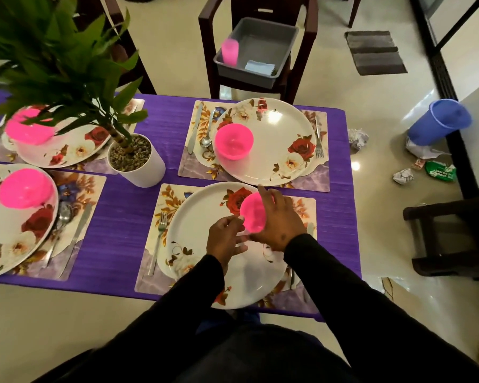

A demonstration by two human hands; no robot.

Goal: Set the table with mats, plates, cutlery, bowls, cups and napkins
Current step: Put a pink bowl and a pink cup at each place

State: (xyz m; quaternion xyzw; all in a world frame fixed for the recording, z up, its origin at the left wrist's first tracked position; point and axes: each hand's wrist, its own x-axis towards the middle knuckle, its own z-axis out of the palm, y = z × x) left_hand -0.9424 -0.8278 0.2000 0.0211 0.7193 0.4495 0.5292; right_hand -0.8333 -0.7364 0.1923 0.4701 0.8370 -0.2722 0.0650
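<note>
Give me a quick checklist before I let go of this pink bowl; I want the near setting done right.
1. Pink bowl over the near plate: ok.
2. Right hand grips the bowl: ok.
3. Left hand clear of the bowl: cannot tell; its fingertips are at the rim.
4. Fork on the mat left of the plate: ok.
5. Cup at this setting: not ok; a pink cup sits in the grey tub.
6. Napkin placed: not ok; none by the plate.

Pink bowl (253,212), rose-patterned white plate (205,244), purple tablecloth (122,217).
</note>
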